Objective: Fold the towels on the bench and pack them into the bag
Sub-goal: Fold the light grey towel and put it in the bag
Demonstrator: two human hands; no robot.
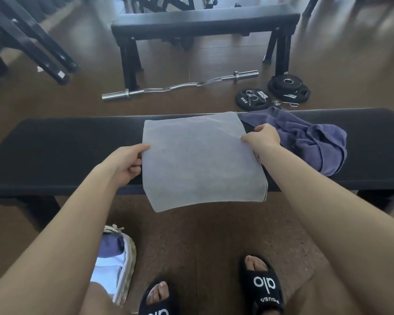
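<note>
A folded grey towel (200,160) was held between both hands above the bench (66,153), its far edge reaching the bench's far side and its near edge hanging past the front, over the floor (203,242). The left hand (127,162) was seen at the towel's 9 o'clock edge, thumb on top and fingers curled beneath, pinching the cloth. The right hand (263,138) was seen at the 3 o'clock edge, closer to the far corner, thumb on the upper face and fingers wrapped under the side, gripping it. The towel lay flat between the 2 hands, tilted slightly toward the viewer.

A purple towel (309,142) was left crumpled on the bench at 3 o'clock of the grey one, just beyond the right hand; whether hand and purple cloth touched could not be told. A bag (125,264) with a woven rim was seen on the floor at 7 o'clock of the grey towel, under the left forearm, with purple and white cloth inside.

Beyond the bench, at 12 o'clock, a curl bar (180,86) lay on the floor before a second bench (205,21). 2 weight plates (273,92) lay at 1 o'clock. 2 slides (264,285) were worn on the feet at 6 o'clock.
</note>
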